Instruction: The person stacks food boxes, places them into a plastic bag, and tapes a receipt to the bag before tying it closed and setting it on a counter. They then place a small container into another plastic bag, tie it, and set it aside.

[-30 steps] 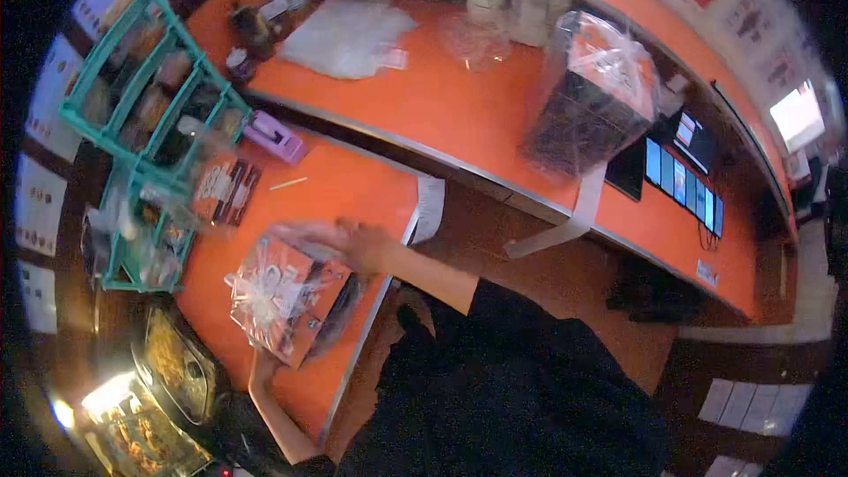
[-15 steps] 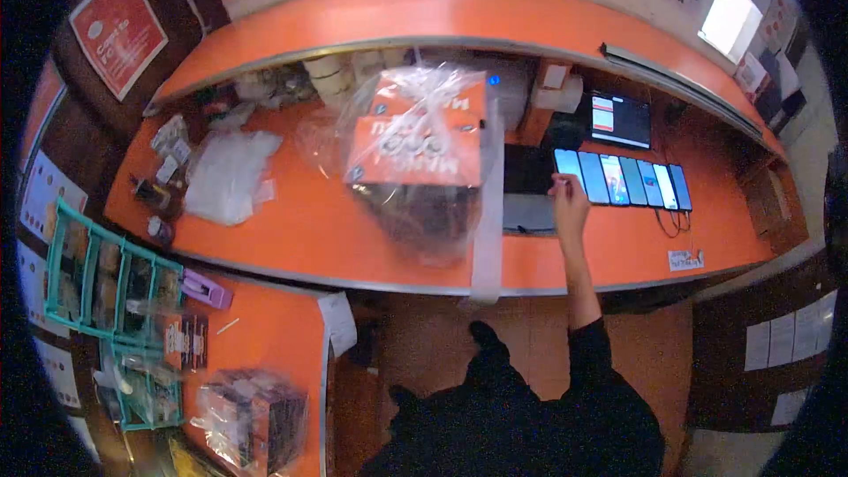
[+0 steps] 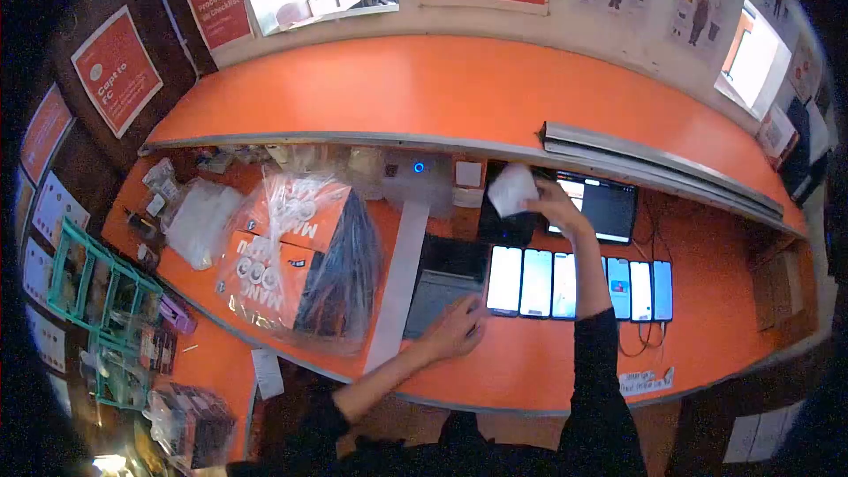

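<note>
My right hand (image 3: 560, 209) is closed on a small white paper (image 3: 513, 191) above the back of the counter, in front of a tablet-like screen (image 3: 609, 209). My left hand (image 3: 457, 327) hovers near the lower right of a dark laptop (image 3: 442, 291); its fingers are curled, and whether they hold anything is too small to tell. A row of several lit phones (image 3: 536, 283) lies right of the laptop, partly behind my right forearm. Left of a long white paper strip (image 3: 399, 287) sits a clear plastic bag with orange boxes (image 3: 296, 256).
An orange raised shelf (image 3: 424, 88) runs along the back. Plastic bags (image 3: 201, 223) lie at the left, near a teal rack (image 3: 75, 274) and a purple stapler-like object (image 3: 177, 313). Another wrapped box (image 3: 190, 424) stands at the lower left. Cables trail below the phones.
The view has shifted. My left hand has come into view near the laptop. My right hand has moved from beside the phones to the back and now holds white paper.
</note>
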Tool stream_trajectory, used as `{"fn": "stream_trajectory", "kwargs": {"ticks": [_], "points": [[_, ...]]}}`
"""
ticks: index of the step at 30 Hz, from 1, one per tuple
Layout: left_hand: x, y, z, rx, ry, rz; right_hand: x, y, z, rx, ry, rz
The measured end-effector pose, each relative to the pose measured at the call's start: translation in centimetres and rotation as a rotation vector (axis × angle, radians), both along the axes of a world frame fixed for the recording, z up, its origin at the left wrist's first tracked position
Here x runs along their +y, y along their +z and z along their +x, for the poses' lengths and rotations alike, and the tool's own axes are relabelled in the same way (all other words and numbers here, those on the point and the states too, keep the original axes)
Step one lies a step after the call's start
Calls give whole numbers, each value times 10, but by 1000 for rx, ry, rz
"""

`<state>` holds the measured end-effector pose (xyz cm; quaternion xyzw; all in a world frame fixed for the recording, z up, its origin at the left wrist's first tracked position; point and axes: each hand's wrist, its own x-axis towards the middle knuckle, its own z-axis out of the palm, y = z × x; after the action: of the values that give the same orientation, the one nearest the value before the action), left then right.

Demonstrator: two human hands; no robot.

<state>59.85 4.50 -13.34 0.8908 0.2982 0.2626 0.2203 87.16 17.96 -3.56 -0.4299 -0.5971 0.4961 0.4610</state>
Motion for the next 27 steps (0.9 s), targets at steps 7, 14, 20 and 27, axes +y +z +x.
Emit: {"fn": "stream_trajectory", "kwargs": {"ticks": [7, 14, 20, 27], "points": [[121, -28, 115, -15, 480, 7, -68, -70, 74, -555, -7, 26], [123, -8, 109, 115, 363, -233, -162, 3, 63, -488, 97, -240], [-26, 2, -34, -1127, -12, -1356, -188, -35, -136, -191, 194, -164], [-214, -22, -245, -1270, 754, -544, -239, -83, -422, 20, 418, 119]]}}
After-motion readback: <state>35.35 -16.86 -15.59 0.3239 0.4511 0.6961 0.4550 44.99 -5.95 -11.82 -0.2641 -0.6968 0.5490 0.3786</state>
